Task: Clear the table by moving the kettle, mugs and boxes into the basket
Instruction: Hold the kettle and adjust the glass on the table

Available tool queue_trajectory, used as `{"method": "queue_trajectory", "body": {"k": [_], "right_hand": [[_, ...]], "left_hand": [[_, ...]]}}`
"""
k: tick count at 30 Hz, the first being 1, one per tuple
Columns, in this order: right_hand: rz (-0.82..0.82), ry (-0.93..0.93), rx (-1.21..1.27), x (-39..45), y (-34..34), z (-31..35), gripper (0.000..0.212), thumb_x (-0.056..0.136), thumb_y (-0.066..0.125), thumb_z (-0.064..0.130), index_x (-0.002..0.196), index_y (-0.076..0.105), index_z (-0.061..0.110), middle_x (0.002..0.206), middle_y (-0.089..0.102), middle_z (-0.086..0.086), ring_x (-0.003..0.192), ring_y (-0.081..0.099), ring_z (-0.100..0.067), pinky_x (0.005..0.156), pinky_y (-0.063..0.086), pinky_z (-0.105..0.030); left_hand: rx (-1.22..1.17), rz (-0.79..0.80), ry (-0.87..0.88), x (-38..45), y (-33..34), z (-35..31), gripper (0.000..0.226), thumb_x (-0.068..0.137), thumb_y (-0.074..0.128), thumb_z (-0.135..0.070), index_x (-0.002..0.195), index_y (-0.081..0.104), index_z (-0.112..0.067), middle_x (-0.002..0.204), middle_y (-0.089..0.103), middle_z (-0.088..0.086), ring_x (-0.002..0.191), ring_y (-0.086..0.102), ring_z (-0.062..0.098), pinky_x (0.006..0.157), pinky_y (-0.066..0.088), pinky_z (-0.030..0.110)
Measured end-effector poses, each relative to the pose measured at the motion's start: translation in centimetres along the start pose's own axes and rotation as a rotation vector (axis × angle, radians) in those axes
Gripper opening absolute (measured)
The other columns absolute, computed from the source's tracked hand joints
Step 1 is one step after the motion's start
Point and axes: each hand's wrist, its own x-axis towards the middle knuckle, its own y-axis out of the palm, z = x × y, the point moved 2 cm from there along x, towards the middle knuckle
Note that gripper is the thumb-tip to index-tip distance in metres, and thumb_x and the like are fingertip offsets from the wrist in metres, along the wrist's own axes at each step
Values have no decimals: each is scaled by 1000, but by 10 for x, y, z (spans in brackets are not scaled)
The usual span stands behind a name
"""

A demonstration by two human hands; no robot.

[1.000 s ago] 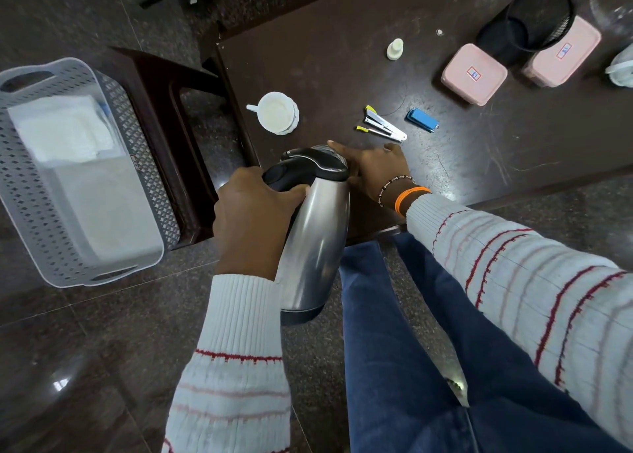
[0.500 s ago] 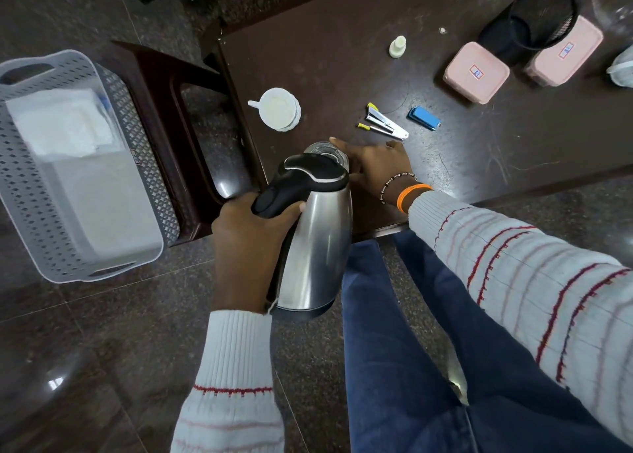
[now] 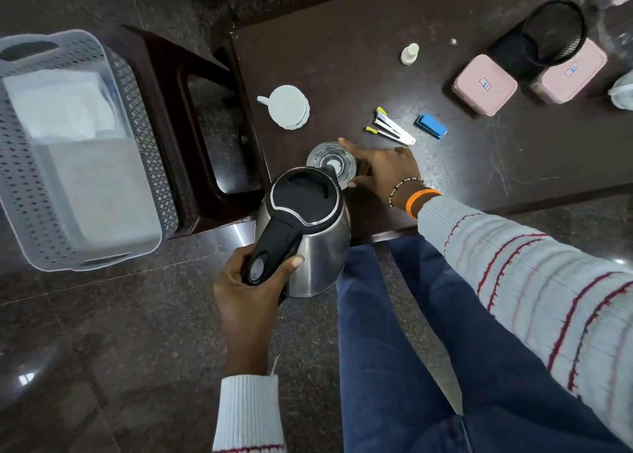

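Observation:
My left hand (image 3: 255, 281) grips the black handle of the steel kettle (image 3: 313, 243), held in the air just off the table's near-left corner. Beyond it the round kettle base (image 3: 331, 160) lies on the table, with my right hand (image 3: 385, 168) around its right side. A white mug (image 3: 287, 107) stands further back on the table. Two pink boxes (image 3: 484, 84) (image 3: 570, 72) lie at the far right. The grey perforated basket (image 3: 30, 192) stands at the left with white cloth inside.
A dark wooden stool (image 3: 178, 85) stands between the basket and the table (image 3: 342, 41). A stapler (image 3: 394, 129), a blue object (image 3: 431, 126), a small white bottle (image 3: 410, 54) and a black mesh pen holder (image 3: 548, 34) lie on the table. My jeans-clad legs fill the lower right.
My left hand has lifted the kettle off its base and drawn it back toward me, turning it upright. The base is now uncovered, my right hand still beside it.

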Motion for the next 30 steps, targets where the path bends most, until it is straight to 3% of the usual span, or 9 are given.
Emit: {"method": "queue_trajectory", "body": {"k": [2,6,10,14,18,22,27,30], "right_hand": [[-4,-1,5,-1,1,0,71,85,59,41,142,18,47,107,71,-7,108,61,-31,106,36,-44],[-4,-14,-21,0,2,1,75,84,60,42,144,15,46,106,71,-9,106,63,-32,101,41,-43],[21,-28,-36,-4,2,6,81,85,60,39,146,8,40,104,72,-8,104,63,-32,97,44,-41],[-23,6,-11,-12,-8,10,83,85,61,35,148,7,31,97,72,-9,94,66,-33,82,52,-39],[-93,-31,55,-21,-18,31,61,89,57,24,144,30,23,94,71,-14,94,64,-34,78,51,-38],[-162,-166,134,-28,-30,82,31,88,57,20,118,61,18,93,72,-14,92,64,-33,77,46,-32],[-194,-351,255,-35,-45,173,17,84,61,16,99,69,18,82,73,-7,70,63,-22,67,43,-27],[-195,-472,329,-34,-48,224,14,82,63,16,95,69,17,78,71,-3,65,55,-12,66,45,-27]], "left_hand": [[-46,-11,1,-1,-5,3,33,53,85,-31,80,69,-25,74,71,-4,68,67,9,59,59,37],[-147,-62,33,-5,-18,8,28,63,81,-5,73,68,-27,65,68,-11,58,62,-1,50,51,16],[-226,-139,48,-13,-38,17,36,65,77,3,73,69,-31,65,66,-12,59,59,1,51,51,14],[-311,-223,63,-22,-61,21,38,63,78,3,75,69,-32,67,68,-14,61,60,1,56,51,14],[-441,-306,96,-29,-88,16,35,61,78,0,77,70,-30,69,70,-14,63,61,0,58,51,14],[-576,-414,159,-35,-122,3,34,65,72,4,73,68,-29,59,64,-15,54,53,-4,54,45,10],[-752,-530,281,-34,-170,-23,33,68,64,0,92,63,-22,67,65,-14,56,52,-5,58,44,10],[-823,-639,329,-26,-198,-34,32,65,71,-4,92,61,-17,73,64,-11,59,52,-1,61,44,13]]}}
